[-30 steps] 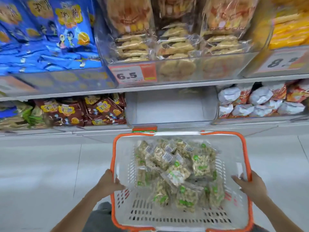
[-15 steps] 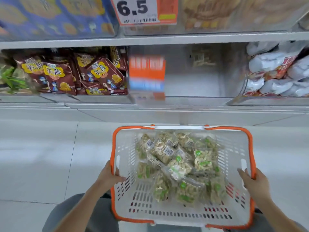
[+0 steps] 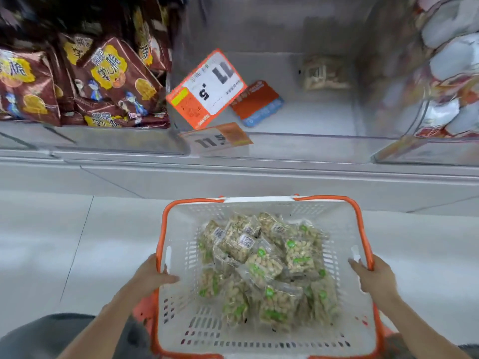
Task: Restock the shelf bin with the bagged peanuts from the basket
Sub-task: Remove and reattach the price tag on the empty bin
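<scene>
While I'm gripping the basket [image 3: 344,218] rims with left hand [image 3: 149,277] and right hand [image 3: 374,277], peanut bags [image 3: 261,268] lying inside, near-empty bin [image 3: 298,136] sitting far ahead.

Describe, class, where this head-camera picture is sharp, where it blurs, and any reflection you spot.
Head view: the bagged peanuts and basket are fairly sharp, as are the left hand and right hand; the maroon snack bags and white bags smear near the top edge; the price tag mirrors faintly in the bin's clear front; wide-angle lens bows the shelf edge.
</scene>
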Available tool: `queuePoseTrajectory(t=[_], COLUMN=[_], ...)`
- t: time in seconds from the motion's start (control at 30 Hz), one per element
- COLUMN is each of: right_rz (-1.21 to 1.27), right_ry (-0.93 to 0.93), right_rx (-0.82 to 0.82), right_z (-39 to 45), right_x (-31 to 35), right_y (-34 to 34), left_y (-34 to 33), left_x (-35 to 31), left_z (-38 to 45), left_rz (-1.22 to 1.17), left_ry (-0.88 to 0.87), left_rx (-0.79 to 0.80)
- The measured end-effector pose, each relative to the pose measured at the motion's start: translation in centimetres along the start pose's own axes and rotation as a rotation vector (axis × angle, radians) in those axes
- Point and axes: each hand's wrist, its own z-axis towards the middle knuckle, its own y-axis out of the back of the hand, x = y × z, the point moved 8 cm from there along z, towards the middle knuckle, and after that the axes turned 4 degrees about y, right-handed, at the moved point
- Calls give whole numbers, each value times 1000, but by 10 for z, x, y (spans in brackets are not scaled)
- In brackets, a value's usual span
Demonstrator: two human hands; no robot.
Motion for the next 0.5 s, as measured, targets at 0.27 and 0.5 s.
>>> queuePoseTrajectory(t=[0.27, 0.5], right_rz=[110, -49], right_ry=[-15, 118], right_rx=[6, -55], right_z=[49, 38], right_x=[-12, 6], right_y=[-28, -25], left_y=[8, 8], left_x=[-31, -45], left_z=[39, 35], left_rz=[7, 15], left_ry=[-62, -154], left_rx=[43, -9])
